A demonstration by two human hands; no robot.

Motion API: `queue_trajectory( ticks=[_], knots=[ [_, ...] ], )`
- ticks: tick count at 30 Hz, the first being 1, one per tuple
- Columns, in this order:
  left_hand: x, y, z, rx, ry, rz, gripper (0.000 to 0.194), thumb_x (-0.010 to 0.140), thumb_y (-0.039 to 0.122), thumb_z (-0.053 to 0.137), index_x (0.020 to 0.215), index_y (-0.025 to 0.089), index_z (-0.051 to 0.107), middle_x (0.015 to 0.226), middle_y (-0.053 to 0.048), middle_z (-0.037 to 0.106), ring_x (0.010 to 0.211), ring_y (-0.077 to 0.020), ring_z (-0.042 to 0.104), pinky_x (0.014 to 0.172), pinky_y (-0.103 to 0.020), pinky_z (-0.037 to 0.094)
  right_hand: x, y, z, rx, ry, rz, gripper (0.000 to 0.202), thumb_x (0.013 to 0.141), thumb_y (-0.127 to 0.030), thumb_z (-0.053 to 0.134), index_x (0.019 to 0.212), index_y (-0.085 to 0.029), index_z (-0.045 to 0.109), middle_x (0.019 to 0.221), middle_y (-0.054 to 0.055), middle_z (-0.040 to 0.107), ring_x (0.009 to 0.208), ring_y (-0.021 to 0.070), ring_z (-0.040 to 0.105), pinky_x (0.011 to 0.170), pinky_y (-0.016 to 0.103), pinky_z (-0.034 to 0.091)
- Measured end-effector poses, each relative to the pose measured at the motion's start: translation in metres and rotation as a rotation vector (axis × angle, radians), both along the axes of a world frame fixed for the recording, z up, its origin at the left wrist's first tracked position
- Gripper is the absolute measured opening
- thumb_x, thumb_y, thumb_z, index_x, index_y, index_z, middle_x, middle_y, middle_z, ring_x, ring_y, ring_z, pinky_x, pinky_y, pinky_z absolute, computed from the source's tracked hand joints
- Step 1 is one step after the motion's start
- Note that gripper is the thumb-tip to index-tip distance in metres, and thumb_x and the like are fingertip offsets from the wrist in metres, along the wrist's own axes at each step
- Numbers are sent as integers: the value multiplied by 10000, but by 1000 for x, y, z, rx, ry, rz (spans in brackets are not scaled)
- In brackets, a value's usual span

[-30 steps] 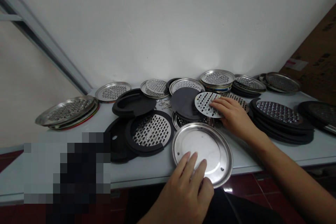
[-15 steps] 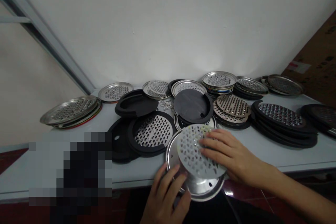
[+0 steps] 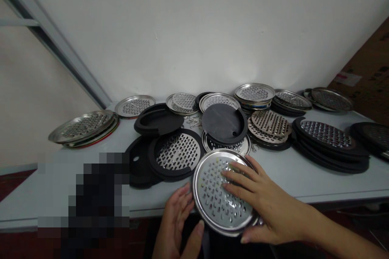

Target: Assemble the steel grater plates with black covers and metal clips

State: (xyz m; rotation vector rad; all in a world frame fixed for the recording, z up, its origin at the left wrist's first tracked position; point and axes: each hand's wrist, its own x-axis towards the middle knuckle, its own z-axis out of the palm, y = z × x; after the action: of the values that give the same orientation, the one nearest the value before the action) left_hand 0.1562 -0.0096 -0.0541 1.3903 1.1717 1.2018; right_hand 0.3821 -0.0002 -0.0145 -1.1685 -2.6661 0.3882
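Two hands are showing, and one rimmed tray is carrying one grater plate; about thirteen more grater plates, hard to count where they are overlapping, are lying on one table with three all-black dishes; one carton is standing nearby.

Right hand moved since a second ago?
Yes: the right hand has come nearer the wearer, from the perforated disc stack to the white table's front edge, now over the metal plate.

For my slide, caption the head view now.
Right hand spread over a perforated disc lying on a metal plate, left hand beside the rim.
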Motion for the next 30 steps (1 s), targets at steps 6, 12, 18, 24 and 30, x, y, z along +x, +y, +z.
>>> queue_trajectory(
  ticks=[6, 12, 18, 24, 30],
  knots=[
    [10, 18, 16, -337, -322, 102, 499, 655, 339, 634, 1085, 174, 445, 1090, -134, 580, 867, -212, 592, 697, -304, 490, 4, -8, -8, 33, 54, -17, 727, 712, -570, 481, 1311, -191, 319, 1339, 121, 358, 1257, 308, 224, 997, 568, 67],
    [14, 15, 27, -518, -350, 25, 565, 587, 352, 682, 1094, 179, 501, 1022, -105, 636, 951, -252, 573, 788, -341, 461, 3, -10, -12, 68, 82, -2, 750, 702, -544, 511, 1333, -216, 272, 1397, 116, 242, 1284, 305, 146, 999, 539, 140],
    [14, 11, 31, -696, -337, 98, 529, 550, 343, 704, 1042, 188, 587, 982, -77, 660, 982, -288, 559, 856, -395, 433, -8, -8, -8, 45, 115, 105, 695, 713, -494, 514, 1306, -185, 324, 1382, 121, 275, 1290, 285, 136, 1009, 517, 146],
    [14, 16, 28, -850, -443, 121, 663, 544, 268, 716, 1166, 180, 503, 875, -78, 688, 902, -284, 600, 787, -394, 472, 14, 20, 19, 220, 228, -56, 464, 775, -374, 510, 1197, -192, 445, 1296, 117, 405, 1239, 238, 289, 971, 418, 313],
    [10, 16, 16, -828, -442, 157, 741, 511, 276, 742, 1192, 187, 462, 883, -70, 685, 923, -291, 591, 802, -404, 470, 67, 108, 53, 285, 261, -481, 246, 769, -335, 515, 936, -165, 578, 879, 77, 635, 776, 191, 586, 696, 343, 479]
  ],
)
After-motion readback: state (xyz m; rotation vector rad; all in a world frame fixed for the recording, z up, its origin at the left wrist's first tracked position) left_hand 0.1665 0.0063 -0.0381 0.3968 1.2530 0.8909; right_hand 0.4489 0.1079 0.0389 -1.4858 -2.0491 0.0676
